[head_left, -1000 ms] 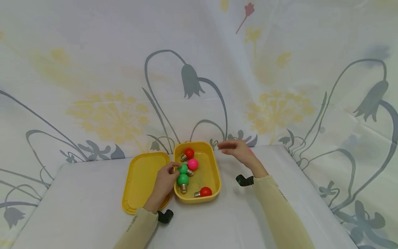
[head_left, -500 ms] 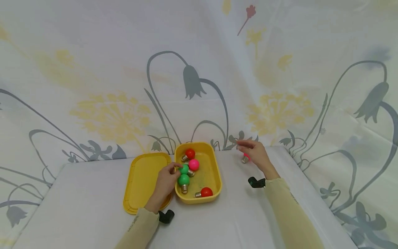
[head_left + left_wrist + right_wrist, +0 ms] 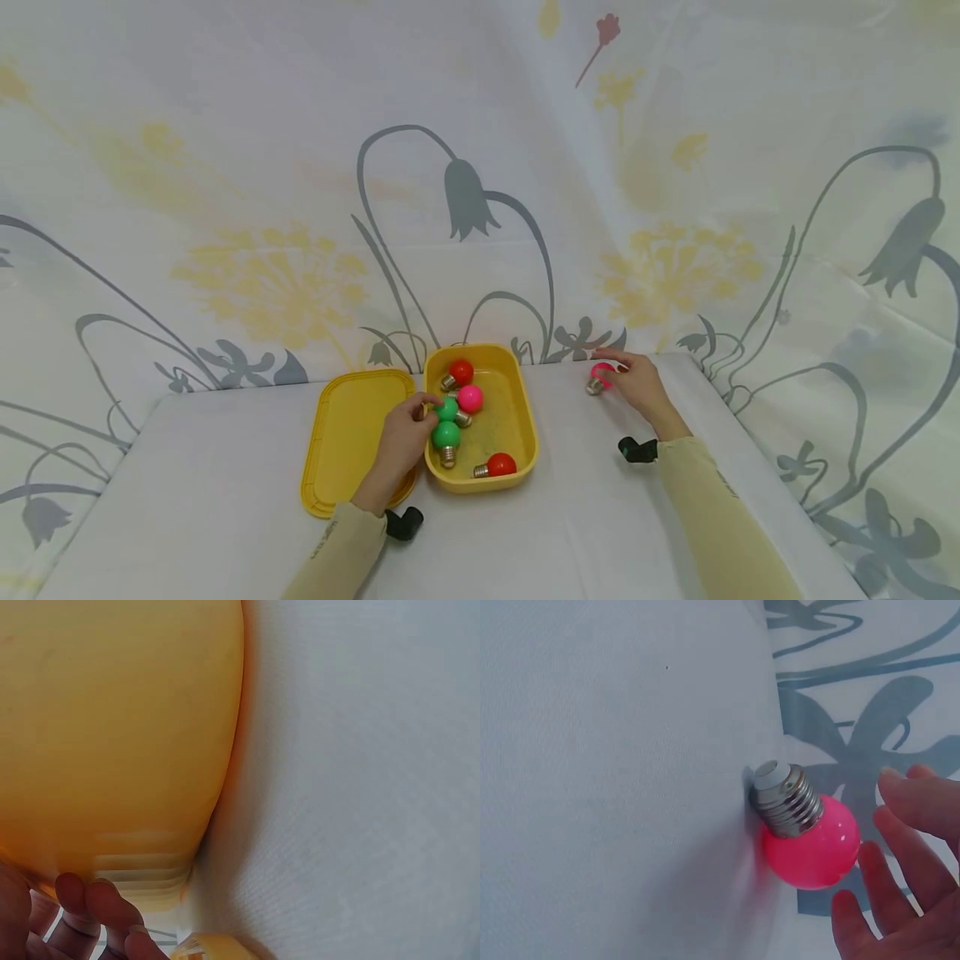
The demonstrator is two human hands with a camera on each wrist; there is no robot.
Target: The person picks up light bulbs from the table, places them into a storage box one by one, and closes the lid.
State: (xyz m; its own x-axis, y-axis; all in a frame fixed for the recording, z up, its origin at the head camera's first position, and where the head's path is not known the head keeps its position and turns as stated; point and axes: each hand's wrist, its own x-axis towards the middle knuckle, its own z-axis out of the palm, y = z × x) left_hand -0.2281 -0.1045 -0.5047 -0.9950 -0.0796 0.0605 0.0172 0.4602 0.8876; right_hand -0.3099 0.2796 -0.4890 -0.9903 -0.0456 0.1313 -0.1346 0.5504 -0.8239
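Note:
My left hand point(image 3: 406, 436) is at the left rim of the yellow box point(image 3: 529, 417), holding it, with curled fingers point(image 3: 112, 904) against its outer wall in the left wrist view. Inside the box lie two green bulbs point(image 3: 446, 434), a pink bulb point(image 3: 470, 398) and two red bulbs point(image 3: 501, 465). Farther right, another pink bulb point(image 3: 810, 847) lies on the white cloth with its metal screw base showing. My right hand point(image 3: 638, 385) hovers just beside that bulb, fingers spread and loosely bent around its round end, with nothing gripped.
A yellow lid point(image 3: 348, 450) lies flat on the white tablecloth point(image 3: 202, 483), left of the box and partly under my left forearm. Behind the table hangs a flower-patterned cloth point(image 3: 495, 250). Black wrist cameras point(image 3: 638, 450) stick out from both wrists.
My right hand has moved right, away from the box, to the pink bulb on the table, which now shows more fully. The left hand stays at the box rim.

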